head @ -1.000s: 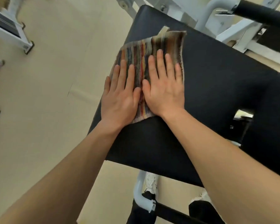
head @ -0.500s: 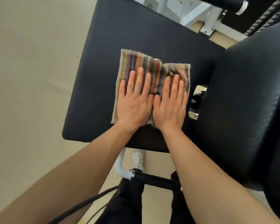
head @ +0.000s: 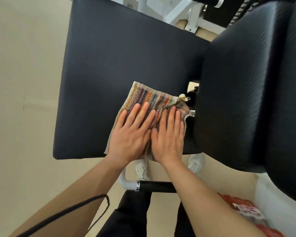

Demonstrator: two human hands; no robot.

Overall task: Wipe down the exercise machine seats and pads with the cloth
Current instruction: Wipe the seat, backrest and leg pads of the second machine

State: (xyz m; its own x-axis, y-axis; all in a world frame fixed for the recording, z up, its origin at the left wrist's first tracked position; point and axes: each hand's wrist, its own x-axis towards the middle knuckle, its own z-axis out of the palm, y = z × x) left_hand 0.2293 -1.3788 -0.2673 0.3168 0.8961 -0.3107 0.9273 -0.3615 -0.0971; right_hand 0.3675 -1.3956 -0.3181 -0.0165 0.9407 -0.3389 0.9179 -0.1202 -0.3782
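Observation:
A striped, multicoloured cloth [head: 147, 98] lies flat on the black seat pad [head: 120, 62], near its front right corner. My left hand [head: 132, 134] presses on the cloth's left half with straight, spread fingers. Beside it, thumb to thumb, my right hand [head: 169, 135] presses on the right half, which is bunched at the seat's edge. Both palms cover the cloth's near part. A tall black back pad [head: 243, 86] stands just right of the seat.
White machine frame bars [head: 183, 16] rise behind the seat. Under the front edge runs a white tube with a black grip [head: 154, 185]. My white shoes [head: 142, 168] and black trousers show below. A red packet [head: 246, 209] lies at lower right. Beige floor lies left.
Both hands have slid the cloth across the seat from its far part toward the front right corner, beside the back pad. The cloth's right side has bunched up.

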